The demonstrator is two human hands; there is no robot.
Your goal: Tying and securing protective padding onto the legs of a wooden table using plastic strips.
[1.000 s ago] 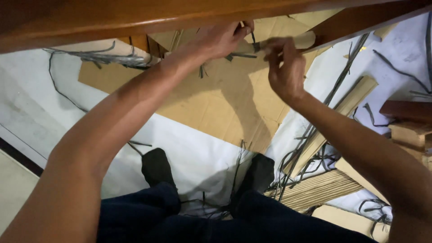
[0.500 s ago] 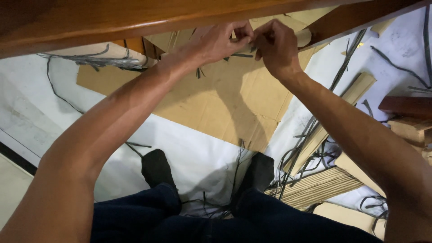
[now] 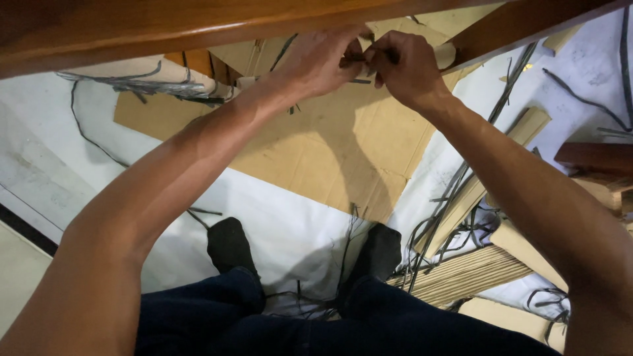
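Looking down from the head view, the left hand (image 3: 323, 59) and right hand (image 3: 405, 66) meet at the upper middle of the frame, fingers pinched together on a thin dark strip (image 3: 359, 58) just under a wooden beam (image 3: 165, 29); below them lies flat cardboard (image 3: 336, 148) on a white floor sheet (image 3: 277, 224), with loose dark strips (image 3: 461, 191) and wood slats (image 3: 468, 273) at right

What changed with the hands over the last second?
The right hand moved left and closed up against the left hand; both now pinch the same dark strip under the wooden rail. The cardboard, floor strips and feet stayed put.
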